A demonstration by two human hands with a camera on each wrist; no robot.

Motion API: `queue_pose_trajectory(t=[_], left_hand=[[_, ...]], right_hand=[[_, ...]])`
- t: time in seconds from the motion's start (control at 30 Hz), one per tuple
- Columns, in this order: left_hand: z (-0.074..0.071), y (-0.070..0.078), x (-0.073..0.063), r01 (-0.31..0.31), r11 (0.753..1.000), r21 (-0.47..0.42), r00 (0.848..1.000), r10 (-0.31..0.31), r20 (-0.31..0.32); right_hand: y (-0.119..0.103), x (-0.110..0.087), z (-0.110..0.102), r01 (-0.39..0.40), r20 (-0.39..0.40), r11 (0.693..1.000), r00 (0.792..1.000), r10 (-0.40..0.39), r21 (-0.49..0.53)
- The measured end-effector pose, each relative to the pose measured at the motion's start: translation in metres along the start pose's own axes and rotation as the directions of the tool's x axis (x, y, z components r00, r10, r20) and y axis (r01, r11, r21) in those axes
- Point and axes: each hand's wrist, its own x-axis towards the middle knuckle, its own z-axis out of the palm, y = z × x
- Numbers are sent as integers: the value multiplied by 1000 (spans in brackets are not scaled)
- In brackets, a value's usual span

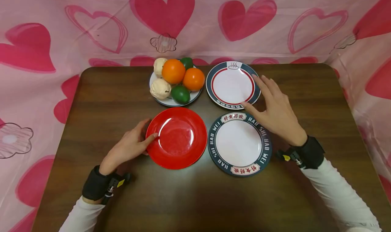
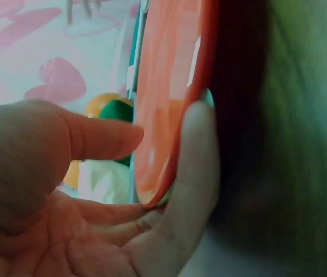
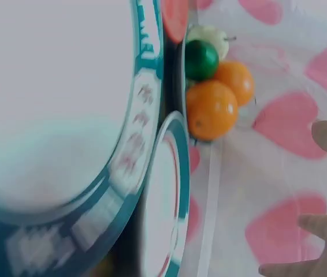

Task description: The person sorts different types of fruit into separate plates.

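My left hand [image 1: 129,145] holds the left rim of a glossy red plate [image 1: 175,154]. In the left wrist view the thumb [image 2: 108,138] lies over the plate's face, while a finger [image 2: 198,144] reaches along its underside. To the right is a white plate with a dark lettered rim [image 1: 239,142]. Behind that one sits another white plate, with a red inner ring [image 1: 233,86]. Over the right edges of these two, my right hand [image 1: 276,111] hovers with fingers spread and nothing in it. The right wrist view catches only its fingertips [image 3: 319,225].
At the back, left of the ringed plate, a plate [image 1: 168,103] bears two oranges [image 1: 173,71], dark green fruits [image 1: 181,94] and cream-coloured, lumpy ones [image 1: 160,88]. Everything stands on a brown wooden table [image 1: 104,99]. A pink heart-patterned cloth [image 1: 204,28] hangs behind it.
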Motion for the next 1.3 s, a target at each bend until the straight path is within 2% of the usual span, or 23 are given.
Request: queue_pose_trajectory(t=[0.1, 0.2, 0.37, 0.5, 0.6, 0.7, 0.77, 0.87, 1.07, 1.3], left_hand=[[4, -3, 1, 2, 995, -100, 1000, 0, 19], [8, -5, 1, -12, 991, -132, 1000, 12, -4], [16, -10, 5, -41, 993, -113, 997, 35, -62], [22, -10, 11, -71, 996, -51, 989, 64, -134], [25, -9, 16, -91, 996, -15, 982, 87, -170], [28, -7, 19, -104, 995, -11, 979, 100, -178], [29, -6, 20, -100, 995, -9, 978, 97, -183], [29, -6, 20, -85, 996, -21, 980, 80, -181], [28, -5, 19, -78, 995, -56, 985, 68, -161], [29, -3, 20, -103, 994, -47, 981, 93, -172]], right_hand=[[-21, 26, 10, 73, 7, 997, 997, -73, -8], [-44, 53, 20, 151, 12, 988, 988, -151, -12], [-79, 97, 38, 301, 17, 954, 954, -301, -9], [-101, 127, 57, 354, 19, 935, 935, -354, 17], [-114, 147, 69, 337, 36, 941, 941, -337, 7], [-123, 165, 79, 292, 77, 956, 954, -290, -18], [-128, 176, 86, 264, 107, 964, 960, -259, -35], [-135, 187, 96, 259, 144, 964, 958, -249, -54], [-145, 195, 107, 258, 194, 961, 952, -236, -99], [-145, 194, 110, 267, 196, 959, 949, -246, -92]])
